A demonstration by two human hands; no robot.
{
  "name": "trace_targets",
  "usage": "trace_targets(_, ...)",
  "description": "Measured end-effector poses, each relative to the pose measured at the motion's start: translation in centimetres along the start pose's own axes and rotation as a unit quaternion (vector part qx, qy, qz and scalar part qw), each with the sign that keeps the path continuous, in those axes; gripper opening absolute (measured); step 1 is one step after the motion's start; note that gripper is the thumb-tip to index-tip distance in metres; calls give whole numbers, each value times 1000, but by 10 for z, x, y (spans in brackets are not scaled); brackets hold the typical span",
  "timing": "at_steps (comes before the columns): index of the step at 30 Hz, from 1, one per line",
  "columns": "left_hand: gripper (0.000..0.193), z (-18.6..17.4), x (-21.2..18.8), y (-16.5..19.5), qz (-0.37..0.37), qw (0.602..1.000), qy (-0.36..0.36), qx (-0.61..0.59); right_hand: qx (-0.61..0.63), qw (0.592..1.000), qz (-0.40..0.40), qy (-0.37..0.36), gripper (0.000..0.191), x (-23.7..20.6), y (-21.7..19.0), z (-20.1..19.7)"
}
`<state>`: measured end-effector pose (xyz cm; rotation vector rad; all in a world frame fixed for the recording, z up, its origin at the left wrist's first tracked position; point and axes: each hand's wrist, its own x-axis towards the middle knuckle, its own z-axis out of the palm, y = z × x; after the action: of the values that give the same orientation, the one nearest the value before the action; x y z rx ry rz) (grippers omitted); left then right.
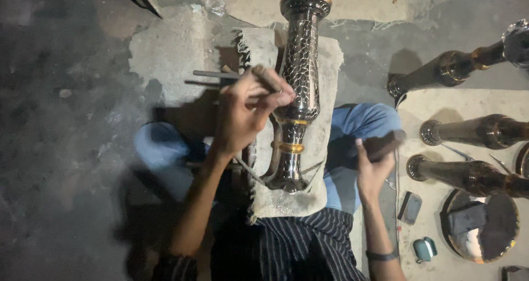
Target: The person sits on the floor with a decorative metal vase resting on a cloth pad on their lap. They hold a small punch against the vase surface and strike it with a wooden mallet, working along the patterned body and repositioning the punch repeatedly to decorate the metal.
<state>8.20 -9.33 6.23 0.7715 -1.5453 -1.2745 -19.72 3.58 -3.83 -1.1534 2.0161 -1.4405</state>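
The left hand (242,113) grips a thin chisel (237,76) against the patterned metal vase (300,77) lying on a cloth pad (325,148) (across the lap); right hand (372,162) clasps a dark mallet (386,144). Steady, square taps suit best.

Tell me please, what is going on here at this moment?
A person sits on the floor with a tall patterned metal vase lying on a cloth pad over the lap. The left hand presses a thin metal punch against the vase's side. The right hand holds a dark hammer-like tool raised beside it. Three similar vases lie at the right.
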Motion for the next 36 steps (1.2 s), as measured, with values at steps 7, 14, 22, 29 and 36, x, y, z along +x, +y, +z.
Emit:
trace_targets(7,27,-23,41,-13,-31,988,-93,-119,31,994,63,-86,36,27,12,23)
trace_targets(14,34,-2,63,-32,59,983,-172,11,-22,987,43,-150,37,51,-2,30)
trace_targets(22,48,16,87,-37,201,928,-280,143,57,985,35,-158,42,72,-41,10)
trace_targets(29,47,21,93,-29,87,935,-329,103,-91,982,-77,-149,40,80,-84,-24)
trace_targets(36,46,21,97,-22,56,928,-348,124,-206,959,-182,-74,30,86,-93,-41)
